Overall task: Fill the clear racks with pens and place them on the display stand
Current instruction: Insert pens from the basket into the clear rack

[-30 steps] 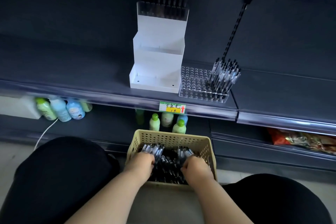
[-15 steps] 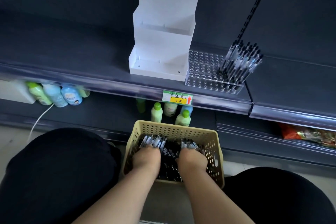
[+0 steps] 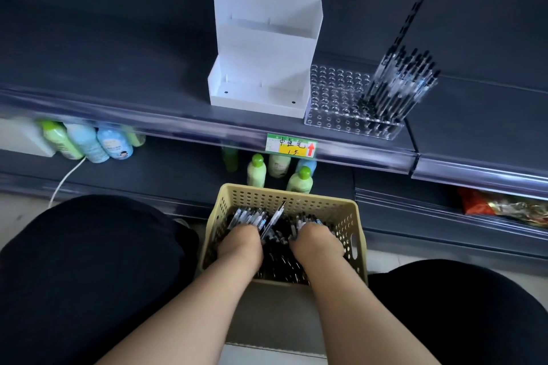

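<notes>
A beige perforated basket (image 3: 347, 216) stands on the floor between my knees, full of loose black pens (image 3: 278, 258). Both hands are down inside it. My left hand (image 3: 241, 243) grips a bunch of pens whose ends stick out beyond my fingers, and one pen points up between the hands. My right hand (image 3: 317, 241) is curled round another bunch of pens. On the shelf above stands a white stepped display stand (image 3: 267, 47) with its lower tiers bare. Right of it lies a clear rack (image 3: 335, 98) with several pens (image 3: 400, 83) standing at its right end.
A yellow price label (image 3: 292, 147) is clipped to the shelf edge. Green and blue bottles (image 3: 256, 170) stand on the lower shelf behind the basket, more bottles (image 3: 86, 141) at the left. A white cable (image 3: 66, 175) hangs down at the left. Red packets (image 3: 504, 206) lie lower right.
The view has tilted down and closer to the shelf. Both hands stayed in the basket and closed on bunches of pens; one pen now sticks up between them.
</notes>
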Tool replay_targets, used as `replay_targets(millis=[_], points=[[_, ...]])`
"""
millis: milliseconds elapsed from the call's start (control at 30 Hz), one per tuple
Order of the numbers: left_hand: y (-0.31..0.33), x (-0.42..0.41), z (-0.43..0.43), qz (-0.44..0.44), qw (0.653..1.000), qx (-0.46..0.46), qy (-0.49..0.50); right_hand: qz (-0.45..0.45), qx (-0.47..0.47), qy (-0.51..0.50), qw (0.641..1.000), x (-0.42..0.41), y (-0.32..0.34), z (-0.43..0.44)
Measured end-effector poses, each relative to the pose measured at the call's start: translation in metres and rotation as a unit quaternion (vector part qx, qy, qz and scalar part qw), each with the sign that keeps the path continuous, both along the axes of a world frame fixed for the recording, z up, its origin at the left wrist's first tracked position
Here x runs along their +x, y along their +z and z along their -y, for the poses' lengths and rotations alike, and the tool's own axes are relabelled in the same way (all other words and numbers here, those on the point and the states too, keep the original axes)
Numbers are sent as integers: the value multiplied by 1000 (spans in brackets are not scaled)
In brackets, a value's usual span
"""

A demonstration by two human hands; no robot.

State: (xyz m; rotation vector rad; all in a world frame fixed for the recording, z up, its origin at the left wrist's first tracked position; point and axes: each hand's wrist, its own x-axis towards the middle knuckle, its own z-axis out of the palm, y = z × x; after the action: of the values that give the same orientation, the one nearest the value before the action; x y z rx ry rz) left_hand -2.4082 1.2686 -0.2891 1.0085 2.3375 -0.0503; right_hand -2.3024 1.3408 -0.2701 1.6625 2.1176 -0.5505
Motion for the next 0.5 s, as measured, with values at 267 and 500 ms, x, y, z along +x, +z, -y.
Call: replay_targets(millis=[267,500], points=[[29,10,15,51,975,215,25,-113,-82,1,990,22,44,3],[76,22,13,141,932,334,12,-306,21,-55,950,33,90,7]])
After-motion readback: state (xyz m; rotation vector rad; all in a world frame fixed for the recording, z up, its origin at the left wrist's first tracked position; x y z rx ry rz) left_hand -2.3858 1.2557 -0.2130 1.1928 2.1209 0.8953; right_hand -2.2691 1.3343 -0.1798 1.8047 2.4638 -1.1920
